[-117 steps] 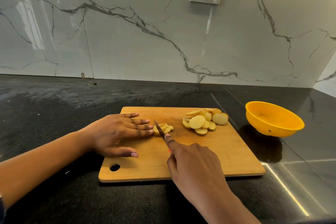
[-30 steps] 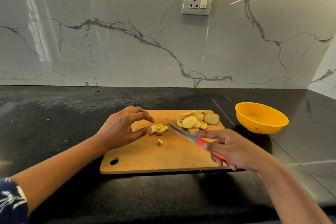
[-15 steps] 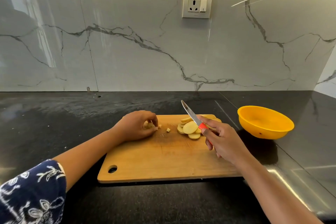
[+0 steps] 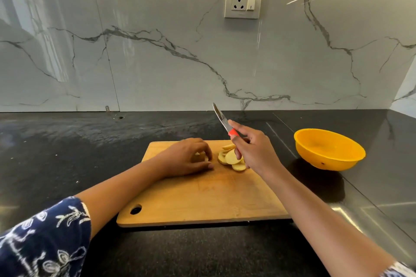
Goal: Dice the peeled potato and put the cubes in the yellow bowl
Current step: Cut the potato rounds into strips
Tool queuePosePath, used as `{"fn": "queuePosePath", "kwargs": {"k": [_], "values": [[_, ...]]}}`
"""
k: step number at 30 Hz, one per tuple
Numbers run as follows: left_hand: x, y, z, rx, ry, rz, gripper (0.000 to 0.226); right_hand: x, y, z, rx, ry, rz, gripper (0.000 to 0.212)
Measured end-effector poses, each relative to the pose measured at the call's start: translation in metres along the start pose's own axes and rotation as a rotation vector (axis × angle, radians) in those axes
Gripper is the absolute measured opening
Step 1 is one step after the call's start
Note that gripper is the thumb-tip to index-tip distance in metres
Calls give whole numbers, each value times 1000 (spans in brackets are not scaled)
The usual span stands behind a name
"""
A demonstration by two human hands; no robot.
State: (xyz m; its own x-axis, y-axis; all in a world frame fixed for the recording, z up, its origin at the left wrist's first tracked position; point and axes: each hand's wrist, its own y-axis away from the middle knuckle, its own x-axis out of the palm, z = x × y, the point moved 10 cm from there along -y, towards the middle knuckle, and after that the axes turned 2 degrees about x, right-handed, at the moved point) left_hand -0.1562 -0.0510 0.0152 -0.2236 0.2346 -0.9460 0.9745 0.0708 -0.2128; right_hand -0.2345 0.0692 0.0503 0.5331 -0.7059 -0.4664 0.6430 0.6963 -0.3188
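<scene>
**Supervisor:** Status of the dicing?

**Inspector:** Partly done, in my judgement. A pile of round potato slices [image 4: 231, 159] lies on the wooden chopping board [image 4: 202, 195] near its far edge, toward the far right corner. They are sliced but not cubed.

**Supervisor:** Any cubes cut?

**Inspector:** A few. The left hand [image 4: 189, 157] sits palm down near the board's far edge, just left of the slices, with its fingers curled round some small cut potato pieces [image 4: 202, 157]. Most of them are hidden under the fingers, so I cannot count them or tell whether they are off the board.

**Supervisor:** The knife?

**Inspector:** The right hand [image 4: 254, 150] is closed round the red handle of the knife [image 4: 221, 120], above the slices. The blade points up and away and is clear of the food. No cut is being made.

**Supervisor:** And the yellow bowl?

**Inspector:** The yellow bowl [image 4: 328, 149] stands on the dark bench [image 4: 67, 141], right of the board and apart from it. No cubes show in the part of its inside that is visible.

**Supervisor:** Outstanding work?

**Inspector:** As I read it, nothing has been transferred. The gathered pieces have to go across to the bowl. After that the whole pile of slices needs dicing and moving too, so most of the task is left.
</scene>
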Motion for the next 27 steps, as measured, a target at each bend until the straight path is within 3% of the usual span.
{"fn": "queuePosePath", "kwargs": {"k": [2, 6, 12, 14, 17, 19, 21, 24, 27], "values": [[-10, -2, 3, 3, -55, -90, 16, 3, -1, -2, -4, 2, -4, 41], [-24, 12, 26, 0, -133, -126, 10, 6, 4, -12, 9, 14, 16, 40], [-52, 42, 78, -262, 342, -329, 6, 4, 10, -11, -7, 7, 31, 39], [-56, 46, 85, -281, 392, -366, 21, 3, 12, -11, -10, 20, 26, 39], [-42, 42, 78, -218, 495, -229, 51, 2, 13, -12, -9, 47, 26, 41], [-23, 37, 63, -122, 344, -32, 58, 3, 13, -12, -16, 76, 31, 41], [-15, 31, 59, -66, 184, 26, 51, 5, 14, -12, -24, 105, 41, 41], [-30, 22, 65, -66, 160, -120, 10, 6, 13, -12, -23, 132, 53, 41], [-34, 19, 74, -64, 128, -172, 13, 4, 13, -11, -25, 152, 50, 41]]}}
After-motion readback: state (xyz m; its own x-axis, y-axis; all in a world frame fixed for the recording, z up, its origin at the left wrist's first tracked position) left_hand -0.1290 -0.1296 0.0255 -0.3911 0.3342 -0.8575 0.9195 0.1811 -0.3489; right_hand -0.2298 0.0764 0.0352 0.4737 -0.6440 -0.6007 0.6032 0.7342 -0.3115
